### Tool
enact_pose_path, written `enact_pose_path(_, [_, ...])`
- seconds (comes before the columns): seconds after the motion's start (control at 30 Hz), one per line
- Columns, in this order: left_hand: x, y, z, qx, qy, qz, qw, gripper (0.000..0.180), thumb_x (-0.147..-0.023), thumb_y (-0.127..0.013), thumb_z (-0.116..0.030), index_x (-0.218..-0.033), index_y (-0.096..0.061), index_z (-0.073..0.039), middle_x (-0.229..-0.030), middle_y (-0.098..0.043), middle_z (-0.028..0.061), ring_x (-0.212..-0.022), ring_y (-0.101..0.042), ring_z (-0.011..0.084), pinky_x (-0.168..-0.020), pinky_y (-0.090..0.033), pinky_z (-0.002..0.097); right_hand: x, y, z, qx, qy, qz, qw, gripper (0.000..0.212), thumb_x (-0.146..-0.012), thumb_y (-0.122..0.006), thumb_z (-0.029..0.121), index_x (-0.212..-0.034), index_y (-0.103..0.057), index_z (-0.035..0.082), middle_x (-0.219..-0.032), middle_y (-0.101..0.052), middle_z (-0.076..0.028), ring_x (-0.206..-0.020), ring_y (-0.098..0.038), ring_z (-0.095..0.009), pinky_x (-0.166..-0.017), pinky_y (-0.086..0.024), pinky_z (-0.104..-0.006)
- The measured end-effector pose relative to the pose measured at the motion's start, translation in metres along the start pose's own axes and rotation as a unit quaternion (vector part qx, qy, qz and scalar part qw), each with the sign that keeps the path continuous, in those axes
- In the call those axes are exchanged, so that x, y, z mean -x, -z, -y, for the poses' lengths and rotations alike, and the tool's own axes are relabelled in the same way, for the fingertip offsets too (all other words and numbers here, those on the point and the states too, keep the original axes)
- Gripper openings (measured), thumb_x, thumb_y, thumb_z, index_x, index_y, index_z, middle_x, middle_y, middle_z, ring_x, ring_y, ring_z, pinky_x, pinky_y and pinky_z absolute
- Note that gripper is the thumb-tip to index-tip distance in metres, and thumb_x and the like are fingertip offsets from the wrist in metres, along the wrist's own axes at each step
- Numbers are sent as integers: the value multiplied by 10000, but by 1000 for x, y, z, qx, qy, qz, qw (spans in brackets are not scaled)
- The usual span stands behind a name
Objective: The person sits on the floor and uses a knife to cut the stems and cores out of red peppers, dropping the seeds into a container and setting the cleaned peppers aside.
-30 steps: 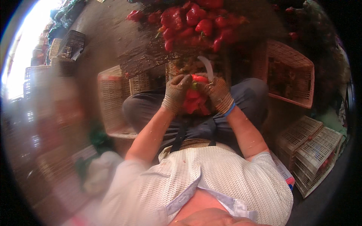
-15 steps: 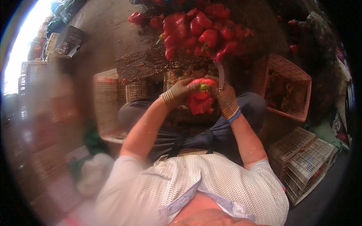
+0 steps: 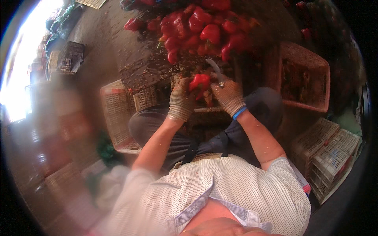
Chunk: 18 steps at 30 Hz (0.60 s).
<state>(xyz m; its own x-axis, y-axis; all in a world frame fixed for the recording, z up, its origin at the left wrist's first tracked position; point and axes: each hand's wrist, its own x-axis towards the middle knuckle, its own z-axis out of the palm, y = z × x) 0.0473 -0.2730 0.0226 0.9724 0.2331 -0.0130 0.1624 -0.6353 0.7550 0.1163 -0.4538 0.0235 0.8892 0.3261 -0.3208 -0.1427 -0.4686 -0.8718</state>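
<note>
Between my two gloved hands is a red bell pepper (image 3: 200, 81), gripped by my left hand (image 3: 181, 99) at its left side. My right hand (image 3: 229, 95) is closed around a small knife with a curved blade (image 3: 215, 67) that points up and to the left. A little space shows between this hand and the pepper's upper part. Both gloves are striped and soiled, and a blue band circles the right wrist. Just beyond lies a pile of red peppers (image 3: 210, 33) on a dark board (image 3: 138, 69) strewn with pale seeds.
A pale plastic crate (image 3: 118, 106) stands left of my crossed legs. At the right is a reddish crate (image 3: 325, 84) with scraps inside. Stacked crates (image 3: 328, 153) sit at lower right, and a dark crate (image 3: 72, 55) stands at far left.
The pepper has turned, so its green stem end no longer shows. My right hand has drawn slightly away from it, and the blade has tipped to the left. The whole view has shifted a little.
</note>
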Motion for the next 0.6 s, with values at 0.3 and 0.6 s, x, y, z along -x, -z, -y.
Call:
enact_pose_path(0.3, [4, 5, -28, -160, -174, 25, 971, 363, -820, -742, -103, -1171, -649, -80, -1118, -636, 203, -964, -650, 423, -796, -542, 474, 17, -32, -35, 138, -16, 22, 990, 405, -884, -676, 142, -1258, -605, 6, -1054, -698, -267, -1005, -681, -423, -896, -556, -478])
enact_pose_path(0.6, [-39, 22, 5, 297, 146, -87, 940, 385, -874, -820, -220, -1147, -660, -1, -1026, -698, 57, -848, -667, 176, -741, -563, 314, 17, -40, -14, 82, 84, -5, 993, 288, -915, -635, 188, -1119, -689, -8, -990, -700, -284, -949, -689, -439, -843, -561, -506])
